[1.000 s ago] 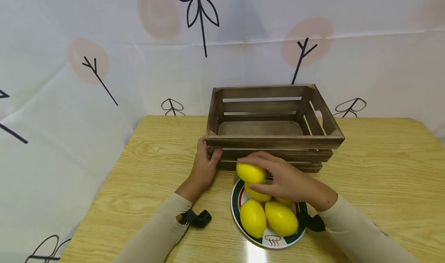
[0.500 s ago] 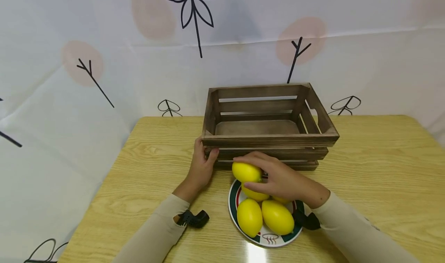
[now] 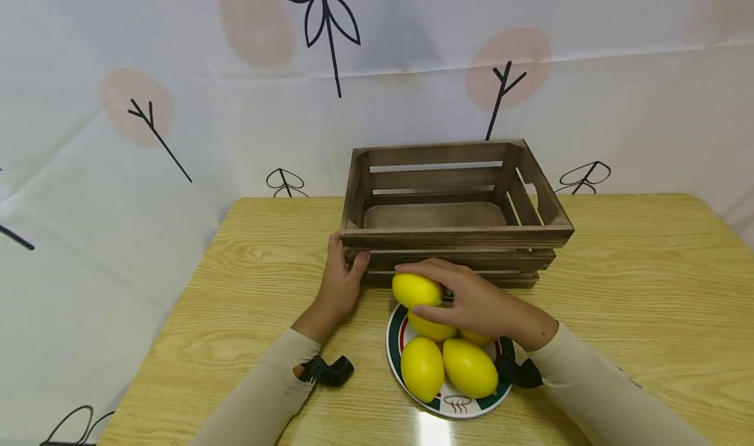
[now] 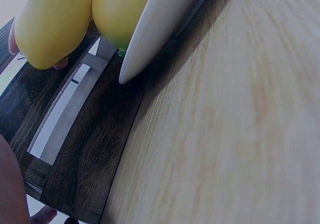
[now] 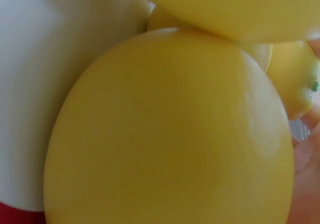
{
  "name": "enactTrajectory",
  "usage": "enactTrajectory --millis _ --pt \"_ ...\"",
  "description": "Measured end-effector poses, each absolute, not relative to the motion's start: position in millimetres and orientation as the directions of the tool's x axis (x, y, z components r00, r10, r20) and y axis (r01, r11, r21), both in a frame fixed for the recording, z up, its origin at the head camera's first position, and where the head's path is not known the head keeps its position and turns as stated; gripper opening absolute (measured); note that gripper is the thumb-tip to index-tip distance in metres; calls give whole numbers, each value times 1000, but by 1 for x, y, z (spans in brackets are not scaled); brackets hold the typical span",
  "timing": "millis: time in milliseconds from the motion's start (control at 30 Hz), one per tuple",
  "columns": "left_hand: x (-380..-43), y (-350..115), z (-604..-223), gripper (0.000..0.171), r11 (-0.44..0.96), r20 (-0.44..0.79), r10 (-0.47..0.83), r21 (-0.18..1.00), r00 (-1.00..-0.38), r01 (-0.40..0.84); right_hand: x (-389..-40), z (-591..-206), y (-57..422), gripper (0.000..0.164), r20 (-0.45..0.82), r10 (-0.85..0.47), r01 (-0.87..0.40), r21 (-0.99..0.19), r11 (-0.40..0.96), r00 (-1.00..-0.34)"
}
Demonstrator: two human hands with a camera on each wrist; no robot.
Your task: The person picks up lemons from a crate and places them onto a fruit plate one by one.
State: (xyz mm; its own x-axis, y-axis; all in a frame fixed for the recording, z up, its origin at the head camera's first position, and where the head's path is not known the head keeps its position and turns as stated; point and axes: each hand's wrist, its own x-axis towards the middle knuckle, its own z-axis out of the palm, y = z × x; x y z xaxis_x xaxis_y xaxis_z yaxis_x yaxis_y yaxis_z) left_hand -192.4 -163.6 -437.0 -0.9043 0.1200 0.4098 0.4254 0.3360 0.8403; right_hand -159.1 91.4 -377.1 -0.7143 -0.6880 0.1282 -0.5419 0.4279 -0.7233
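My right hand [image 3: 480,302] holds a yellow lemon [image 3: 415,290] between thumb and fingers, just above the pile on the plate [image 3: 396,341]. Under it lies another lemon [image 3: 432,326], and two more, a left lemon [image 3: 422,369] and a right lemon [image 3: 470,367], sit toward the plate's front. One more lemon [image 3: 477,336] is mostly hidden beneath my right hand. With my left hand [image 3: 343,279] I grip the front left corner of a brown slatted wooden crate [image 3: 448,240], thumb on the front slat. The left wrist view shows the held lemon [image 4: 52,24] close to the crate slats.
The crate stands behind the plate, its inside bare down to the bottom board [image 3: 436,215]. Everything rests on a light wooden table [image 3: 265,262]. A white patterned cloth [image 3: 412,105] hangs behind the table. Black wrist cameras sit on both sleeves.
The whole scene has shifted slightly left in the head view. Both hands keep their places on the lemon and the crate.
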Motion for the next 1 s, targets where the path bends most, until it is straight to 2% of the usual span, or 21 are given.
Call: enactTrajectory --millis 700,933,1000 --pt "-193 -164 -439 76 343 402 124 841 -907 420 -160 -380 92 57 123 -688 -536 -728 427 -716" --pt "-192 -164 -437 82 344 395 124 844 -910 413 -160 -381 92 58 121 -685 -535 -725 434 -718" --pt "-193 -164 -437 78 340 398 125 843 -909 416 -161 -381 92 58 121 -684 -534 -726 434 -720"
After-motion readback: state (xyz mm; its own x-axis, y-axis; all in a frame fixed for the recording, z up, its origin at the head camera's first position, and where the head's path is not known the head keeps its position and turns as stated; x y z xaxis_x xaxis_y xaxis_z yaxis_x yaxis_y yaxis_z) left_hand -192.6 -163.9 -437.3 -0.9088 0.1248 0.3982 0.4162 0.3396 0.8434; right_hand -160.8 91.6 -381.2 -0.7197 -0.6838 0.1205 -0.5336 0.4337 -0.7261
